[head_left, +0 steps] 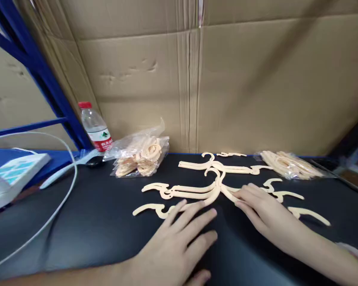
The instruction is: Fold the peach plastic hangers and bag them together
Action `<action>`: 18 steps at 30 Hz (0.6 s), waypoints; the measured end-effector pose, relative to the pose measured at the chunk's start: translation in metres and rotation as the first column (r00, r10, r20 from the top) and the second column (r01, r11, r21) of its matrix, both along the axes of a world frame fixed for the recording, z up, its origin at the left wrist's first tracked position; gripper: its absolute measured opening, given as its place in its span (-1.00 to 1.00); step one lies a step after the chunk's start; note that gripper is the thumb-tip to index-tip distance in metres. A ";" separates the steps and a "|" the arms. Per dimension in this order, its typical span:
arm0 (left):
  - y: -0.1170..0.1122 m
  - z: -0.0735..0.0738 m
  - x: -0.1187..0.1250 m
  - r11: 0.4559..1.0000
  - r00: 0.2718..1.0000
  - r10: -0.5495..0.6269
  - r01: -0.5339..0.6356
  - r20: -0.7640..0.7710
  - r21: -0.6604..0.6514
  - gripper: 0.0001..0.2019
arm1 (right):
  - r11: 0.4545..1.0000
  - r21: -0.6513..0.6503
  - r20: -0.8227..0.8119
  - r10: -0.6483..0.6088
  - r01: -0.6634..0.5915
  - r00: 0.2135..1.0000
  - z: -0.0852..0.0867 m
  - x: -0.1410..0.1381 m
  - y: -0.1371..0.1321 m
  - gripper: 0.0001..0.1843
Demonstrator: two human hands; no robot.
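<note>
Several cream folding clothes hangers lie on the black tabletop (107, 222), overlapping near their hooks. The nearest hanger (212, 198) has its two arms spread left and right, with a curved piece at each end. Across its left arm reaches my left hand (179, 242), fingers spread, the tips at or just over the arm; whether they press on it I cannot tell. My right hand (261, 208) is closed on the right arm, thumb and fingers together, and covers part of it. Just behind lies a second hanger (193, 189), and farther back another hanger (193, 165).
A clear bag of folded hangers (143, 157) stands at the back left, beside a red-capped water bottle (97, 127). Another bagged bundle (289, 163) lies at the back right. A white cable (73, 186) loops across the left side. A cardboard wall (137, 71) rises behind.
</note>
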State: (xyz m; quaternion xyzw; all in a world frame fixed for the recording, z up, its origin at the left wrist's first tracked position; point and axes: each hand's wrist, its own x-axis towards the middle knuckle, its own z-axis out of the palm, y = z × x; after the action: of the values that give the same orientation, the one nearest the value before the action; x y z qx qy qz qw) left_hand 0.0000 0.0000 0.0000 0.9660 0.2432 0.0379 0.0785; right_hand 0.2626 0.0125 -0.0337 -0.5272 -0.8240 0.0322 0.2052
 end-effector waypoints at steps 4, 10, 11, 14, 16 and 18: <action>0.003 -0.002 -0.005 0.995 0.993 0.098 -0.096 0.063 -0.029 -0.36 | 1.000 -0.005 0.036 0.006 -0.006 0.999 -0.002 0.001 0.002 -0.78; 0.013 -0.019 -0.012 0.997 0.994 0.059 -0.054 0.090 -0.060 -0.33 | 0.999 0.049 0.047 0.003 -0.006 0.999 -0.006 0.005 0.005 -0.80; 0.014 -0.021 -0.013 0.997 0.993 0.059 -0.052 0.106 -0.063 -0.33 | 0.999 0.052 0.040 0.004 -0.006 0.999 -0.007 0.006 0.005 -0.81; 0.016 -0.025 -0.014 0.995 0.991 0.066 -0.057 0.116 -0.082 -0.34 | 0.998 0.056 0.009 0.011 -0.011 1.000 -0.007 0.006 0.006 -0.82; 0.018 -0.025 -0.014 0.993 0.991 0.084 -0.074 0.105 -0.092 -0.35 | 0.997 0.070 -0.005 0.011 -0.011 1.000 -0.004 0.007 0.006 -0.84; 0.019 -0.025 -0.014 0.991 0.990 0.101 -0.092 0.099 -0.093 -0.35 | 0.996 0.092 -0.035 0.008 -0.004 0.999 0.001 0.011 0.008 -0.88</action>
State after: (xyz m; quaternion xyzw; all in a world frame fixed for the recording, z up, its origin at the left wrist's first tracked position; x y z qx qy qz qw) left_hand -0.0139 0.0188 -0.0246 0.9455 0.2866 0.0808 0.1315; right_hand 0.2734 0.0205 -0.0329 -0.5141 -0.8224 0.0044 0.2436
